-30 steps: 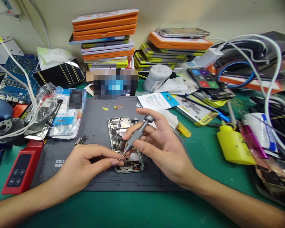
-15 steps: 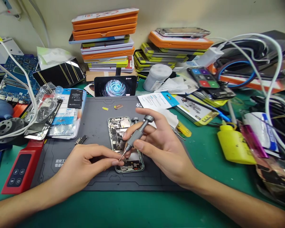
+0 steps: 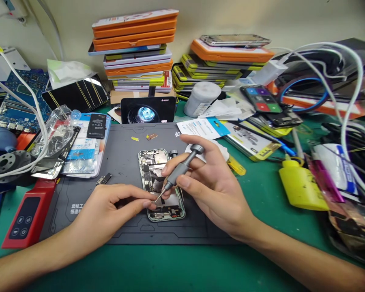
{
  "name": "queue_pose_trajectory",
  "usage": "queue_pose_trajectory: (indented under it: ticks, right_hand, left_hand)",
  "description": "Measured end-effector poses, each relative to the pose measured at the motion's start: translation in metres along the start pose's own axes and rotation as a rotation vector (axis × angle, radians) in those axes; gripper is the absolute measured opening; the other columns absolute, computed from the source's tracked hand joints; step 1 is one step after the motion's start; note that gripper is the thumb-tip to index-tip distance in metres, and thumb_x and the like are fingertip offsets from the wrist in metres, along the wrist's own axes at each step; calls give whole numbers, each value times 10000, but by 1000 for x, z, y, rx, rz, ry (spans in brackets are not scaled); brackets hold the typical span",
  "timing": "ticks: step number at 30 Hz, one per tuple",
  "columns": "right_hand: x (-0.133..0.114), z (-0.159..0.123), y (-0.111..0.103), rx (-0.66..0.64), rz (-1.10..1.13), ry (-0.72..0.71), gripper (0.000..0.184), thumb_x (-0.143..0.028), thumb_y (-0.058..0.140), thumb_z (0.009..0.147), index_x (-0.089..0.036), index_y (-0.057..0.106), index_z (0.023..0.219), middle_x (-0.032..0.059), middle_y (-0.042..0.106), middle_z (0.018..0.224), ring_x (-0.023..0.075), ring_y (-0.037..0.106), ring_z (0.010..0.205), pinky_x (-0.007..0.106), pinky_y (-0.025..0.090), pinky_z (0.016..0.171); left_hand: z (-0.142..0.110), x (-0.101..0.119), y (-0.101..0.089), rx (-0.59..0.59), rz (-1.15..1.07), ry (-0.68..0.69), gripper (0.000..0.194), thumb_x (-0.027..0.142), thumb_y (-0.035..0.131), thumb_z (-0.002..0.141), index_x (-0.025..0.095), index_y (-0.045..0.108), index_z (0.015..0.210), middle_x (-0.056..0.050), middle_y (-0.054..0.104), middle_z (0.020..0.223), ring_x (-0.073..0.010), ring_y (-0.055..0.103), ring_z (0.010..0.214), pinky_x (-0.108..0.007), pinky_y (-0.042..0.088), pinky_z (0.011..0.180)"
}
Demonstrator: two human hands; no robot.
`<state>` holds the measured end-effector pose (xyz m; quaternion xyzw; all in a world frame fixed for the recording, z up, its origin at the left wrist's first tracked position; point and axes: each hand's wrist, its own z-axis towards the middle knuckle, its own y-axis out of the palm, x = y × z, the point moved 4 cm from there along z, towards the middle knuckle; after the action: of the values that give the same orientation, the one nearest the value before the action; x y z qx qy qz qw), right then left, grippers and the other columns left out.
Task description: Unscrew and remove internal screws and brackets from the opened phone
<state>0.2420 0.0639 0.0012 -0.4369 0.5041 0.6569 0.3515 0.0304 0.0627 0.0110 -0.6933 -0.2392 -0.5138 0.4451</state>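
Observation:
An opened phone (image 3: 173,200) lies on the dark grey work mat (image 3: 127,152), its inner parts and a bare battery bay exposed. My right hand (image 3: 215,190) grips a grey precision screwdriver (image 3: 178,173), tilted, with the forefinger by its round cap. The thin tip points down-left over the phone's lower part. There my left hand (image 3: 118,207) is closed, thumb and forefinger pinched beside the tip. Whatever is between those fingertips is too small to make out. Left of the phone lies a small dark phone part (image 3: 104,179).
A lit phone (image 3: 148,110) stands propped behind the mat. Stacked boxes (image 3: 135,36) rise at the back. On the left lie a battery (image 3: 96,125) and a red device (image 3: 28,215). A yellow bottle (image 3: 302,184) and white cables (image 3: 353,105) crowd the right.
My right hand has shifted slightly right and up with the screwdriver, its tip now a little higher. My left fingertips have drawn slightly left. The propped phone's picture has changed.

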Motion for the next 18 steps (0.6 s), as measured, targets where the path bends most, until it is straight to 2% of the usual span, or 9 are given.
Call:
queue_pose_trajectory:
  ticks: [3, 8, 12, 14, 18]
  right_hand:
    - [-2, -1, -1, 39, -50, -48, 456, -315, 762, 1031, -375, 502, 1401, -15, 782, 1013, 147, 754, 781, 318, 718, 741]
    - [-10, -5, -3, 162, -108, -239, 449, -273, 724, 1047, -407, 507, 1417, -17, 760, 1016, 153, 725, 760, 326, 706, 705]
    - [-7, -4, -2, 162, -134, -203, 481, -285, 696, 1063, -405, 468, 1470, -2, 750, 1043, 165, 720, 774, 358, 710, 734]
    - [-5, -2, -3, 161, -152, -173, 487, -286, 676, 1072, -406, 446, 1484, 3, 742, 1044, 176, 718, 781, 377, 711, 733]
    - [-4, 0, -5, 171, -221, -165, 488, -301, 651, 1082, -401, 417, 1498, 17, 729, 1048, 194, 722, 801, 403, 717, 727]
  left_hand:
    - [-3, 4, 2, 29, 134, 115, 171, 204, 693, 1036, 278, 848, 1046, 58, 859, 946, -126, 815, 858, -175, 605, 769]
    - [-14, 14, 7, 93, 481, 433, 167, 196, 635, 1088, 217, 799, 1111, 23, 809, 904, -120, 739, 767, -231, 547, 696]
    - [-19, 23, 9, 191, 927, 703, 185, 135, 614, 1076, 152, 785, 1143, -6, 789, 856, -150, 671, 642, -319, 477, 591]
    - [-19, 24, 8, 222, 1056, 748, 185, 111, 614, 1066, 134, 782, 1139, -11, 797, 863, -160, 681, 645, -342, 466, 589]
    - [-17, 21, 6, 244, 1084, 717, 199, 125, 582, 1086, 137, 776, 1127, -7, 808, 898, -162, 706, 684, -347, 477, 614]
